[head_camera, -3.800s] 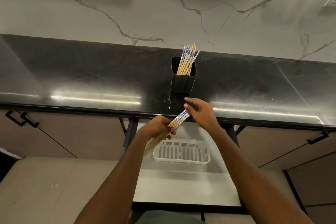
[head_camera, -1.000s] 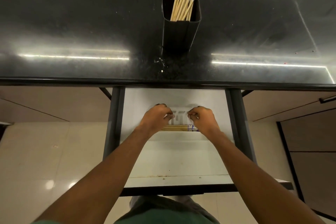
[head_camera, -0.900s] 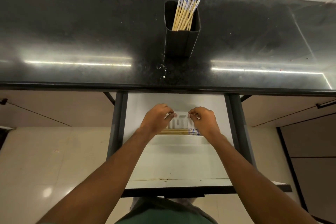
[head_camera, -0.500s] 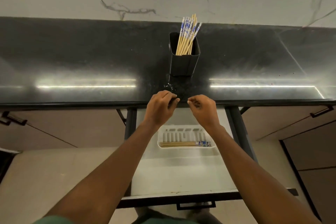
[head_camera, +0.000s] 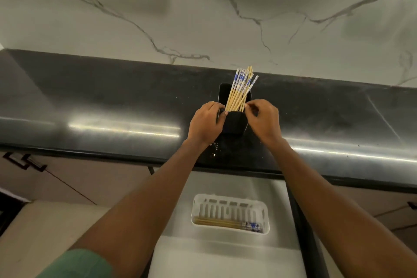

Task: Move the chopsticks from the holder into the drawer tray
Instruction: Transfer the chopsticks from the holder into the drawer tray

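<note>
Both hands at the holder

Left hand [head_camera: 206, 123] grips the black holder [head_camera: 233, 119] on the tabletop [head_camera: 112, 106]; right hand [head_camera: 262, 119] pinches at upright chopsticks [head_camera: 240, 89]. A few chopsticks [head_camera: 228, 224] lie in the white drawer tray [head_camera: 230, 205]

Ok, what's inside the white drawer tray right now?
A small bundle of chopsticks lies flat along the near wall of the white tray, blue-patterned ends to the right. The rest shows bare slots; nothing covers it.

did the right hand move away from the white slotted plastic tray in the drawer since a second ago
Yes. The right hand has left the white slotted plastic tray and gone up to the black holder on the counter, by the standing chopsticks.
</note>
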